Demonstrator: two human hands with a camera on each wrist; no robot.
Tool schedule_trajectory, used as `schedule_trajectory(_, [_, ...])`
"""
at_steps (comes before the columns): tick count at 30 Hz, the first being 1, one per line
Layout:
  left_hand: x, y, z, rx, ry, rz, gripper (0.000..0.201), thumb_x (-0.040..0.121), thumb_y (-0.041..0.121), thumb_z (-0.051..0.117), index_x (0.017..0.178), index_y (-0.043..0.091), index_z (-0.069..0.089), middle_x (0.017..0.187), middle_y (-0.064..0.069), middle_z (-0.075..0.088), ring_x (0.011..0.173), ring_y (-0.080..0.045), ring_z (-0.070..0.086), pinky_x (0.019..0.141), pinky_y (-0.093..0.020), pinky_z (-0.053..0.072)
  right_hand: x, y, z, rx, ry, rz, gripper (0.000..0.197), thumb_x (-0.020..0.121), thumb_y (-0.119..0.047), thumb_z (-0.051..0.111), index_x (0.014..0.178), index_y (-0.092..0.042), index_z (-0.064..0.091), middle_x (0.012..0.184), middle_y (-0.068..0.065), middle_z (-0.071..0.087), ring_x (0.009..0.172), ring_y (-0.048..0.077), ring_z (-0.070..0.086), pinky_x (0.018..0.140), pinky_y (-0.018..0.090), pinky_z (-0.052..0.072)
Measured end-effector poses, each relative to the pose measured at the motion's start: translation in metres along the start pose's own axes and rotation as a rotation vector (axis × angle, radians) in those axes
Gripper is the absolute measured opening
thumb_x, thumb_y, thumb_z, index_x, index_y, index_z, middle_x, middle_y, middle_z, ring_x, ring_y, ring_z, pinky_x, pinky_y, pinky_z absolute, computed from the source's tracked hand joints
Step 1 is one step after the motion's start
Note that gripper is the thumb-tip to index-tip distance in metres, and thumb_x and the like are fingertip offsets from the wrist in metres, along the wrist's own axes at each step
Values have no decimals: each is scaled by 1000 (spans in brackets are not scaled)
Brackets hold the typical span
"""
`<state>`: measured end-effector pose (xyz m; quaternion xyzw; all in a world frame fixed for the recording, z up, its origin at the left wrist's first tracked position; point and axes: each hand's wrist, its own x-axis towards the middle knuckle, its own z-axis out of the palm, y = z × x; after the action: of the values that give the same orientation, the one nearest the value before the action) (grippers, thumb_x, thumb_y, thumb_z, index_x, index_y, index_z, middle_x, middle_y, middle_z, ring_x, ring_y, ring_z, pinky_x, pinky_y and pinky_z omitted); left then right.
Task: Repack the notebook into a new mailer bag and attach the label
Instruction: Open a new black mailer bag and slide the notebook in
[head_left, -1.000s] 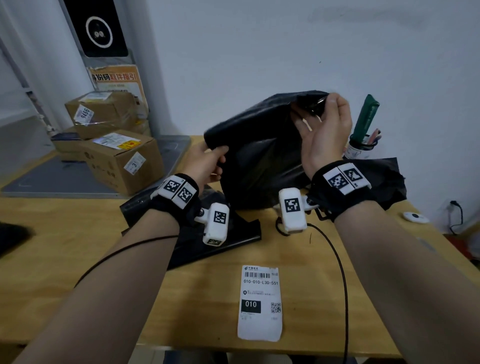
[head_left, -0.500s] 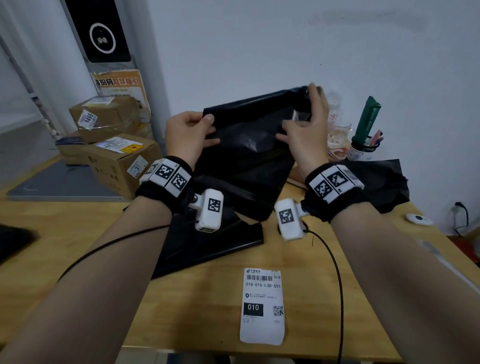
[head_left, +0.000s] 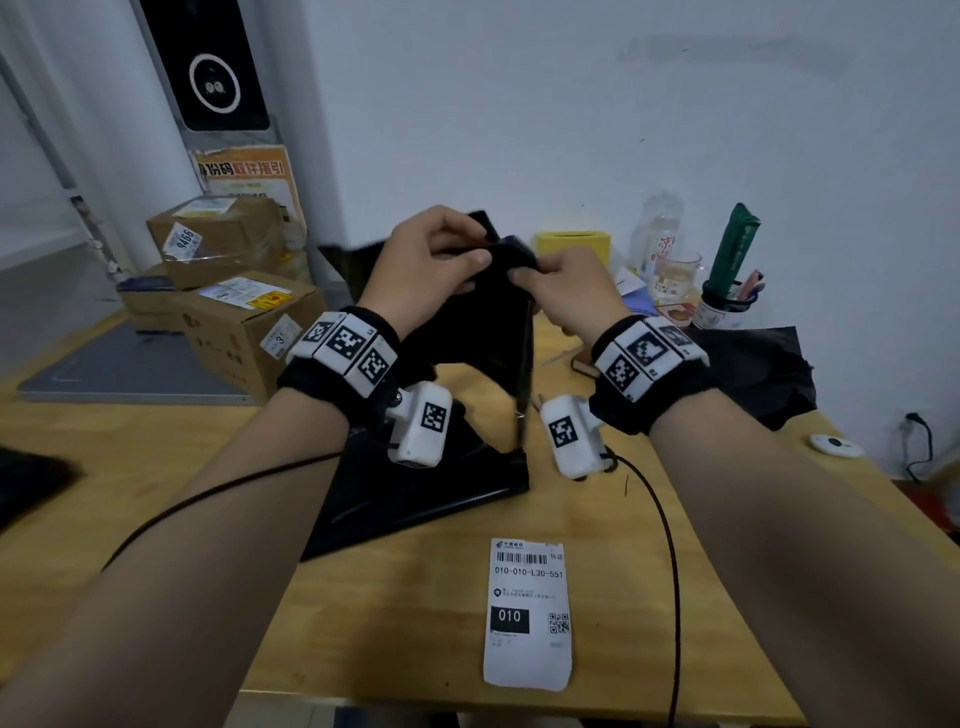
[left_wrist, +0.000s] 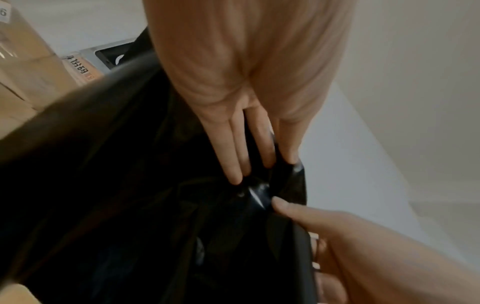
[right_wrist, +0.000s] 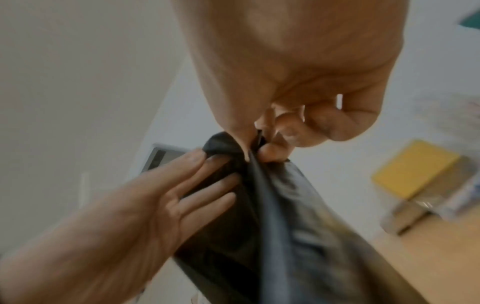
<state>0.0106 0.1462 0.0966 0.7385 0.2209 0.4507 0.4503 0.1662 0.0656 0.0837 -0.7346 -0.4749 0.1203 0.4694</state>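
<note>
I hold a black mailer bag (head_left: 498, 332) up over the table, nearly edge-on to the head view. My left hand (head_left: 478, 257) pinches its top edge, fingers (left_wrist: 233, 156) lying along one face. My right hand (head_left: 519, 273) pinches the same edge close beside it between thumb and curled fingers (right_wrist: 270, 153). A second black mailer (head_left: 415, 493) lies flat under my wrists. The white shipping label (head_left: 527, 613) lies near the table's front edge. A brown-edged thing (head_left: 582, 364), partly hidden behind my right wrist, may be the notebook; I cannot tell.
A crumpled black bag (head_left: 753, 369) lies at the right. Cardboard boxes (head_left: 244, 322) stand at the back left. A yellow box (head_left: 571, 244), a glass cup (head_left: 675, 275) and a pen holder (head_left: 727, 306) line the wall. A black cable (head_left: 665, 545) trails from my right wrist.
My hands have moved from the bag's two top corners to meet at one spot on its top edge. The bag has turned from face-on to nearly edge-on.
</note>
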Motion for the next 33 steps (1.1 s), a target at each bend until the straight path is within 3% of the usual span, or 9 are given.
schedule_trajectory(3, [-4, -6, -1, -70, 83, -120, 21, 93, 9, 66, 103, 13, 48, 94, -11, 73, 82, -25, 74, 68, -39, 63, 1, 23, -9, 357, 39, 229, 25, 100, -28, 57, 84, -10, 59, 80, 15, 54, 41, 17, 38, 43, 22, 27])
schedule_trajectory(8, [-14, -35, -2, -13, 39, -419, 16, 97, 14, 60, 109, 16, 50, 100, -8, 74, 85, -24, 72, 71, -42, 63, 1, 81, -15, 688, 170, 591, 14, 106, -24, 46, 99, -14, 53, 72, 8, 55, 39, 14, 42, 41, 18, 38])
schedule_trajectory(13, [-28, -58, 6, 39, -40, -575, 17, 96, 16, 61, 112, 16, 59, 105, -2, 75, 94, -22, 73, 77, -42, 62, -1, 110, -24, 714, 297, 867, 21, 101, -10, 43, 121, -16, 40, 80, 6, 42, 57, 17, 35, 44, 24, 36])
schedule_trajectory(16, [-36, -67, 10, 100, -47, -635, 9, 96, 16, 59, 105, 20, 60, 105, 0, 74, 94, -20, 71, 80, -38, 59, 4, 114, -24, 512, 385, 776, 44, 90, -18, 55, 128, -22, 33, 111, 9, 45, 79, 24, 45, 41, 27, 44])
schedule_trajectory(19, [-43, -74, 6, 168, -17, -675, 9, 94, 14, 59, 94, 23, 61, 104, 0, 72, 88, -19, 68, 82, -37, 54, -4, 98, -17, 446, 213, 590, 11, 87, -13, 58, 94, -15, 49, 83, 8, 46, 62, 18, 42, 44, 26, 37])
schedule_trajectory(21, [-48, -78, 1, 212, -5, -694, 11, 93, 12, 57, 89, 20, 63, 95, -3, 69, 76, -18, 60, 71, -31, 48, -14, 81, -10, 421, -20, 563, 5, 93, -13, 62, 91, -13, 57, 72, 4, 48, 51, 14, 35, 45, 24, 27])
schedule_trajectory(24, [-55, -83, -9, 331, -27, -682, 12, 93, 8, 57, 88, 12, 68, 77, -7, 58, 65, -18, 50, 56, -24, 38, -28, 64, 11, 210, -364, 551, 15, 94, -22, 68, 100, -8, 68, 74, 4, 67, 47, 12, 42, 46, 23, 32])
schedule_trajectory(29, [-66, -103, -22, 310, -116, -850, 33, 101, 23, 54, 130, 13, 63, 134, -5, 55, 123, -24, 48, 91, -36, 40, -43, 62, 55, -3, -691, 624, 31, 97, -38, 60, 112, -11, 64, 89, 8, 79, 61, 19, 67, 73, 32, 52])
schedule_trajectory(33, [-67, -113, -25, 262, -213, -1005, 47, 102, 39, 49, 142, 15, 53, 147, -5, 48, 139, -29, 38, 113, -48, 32, -51, 64, 75, -83, -746, 636, 33, 100, -41, 56, 119, -14, 59, 92, 13, 79, 74, 27, 77, 63, 31, 55])
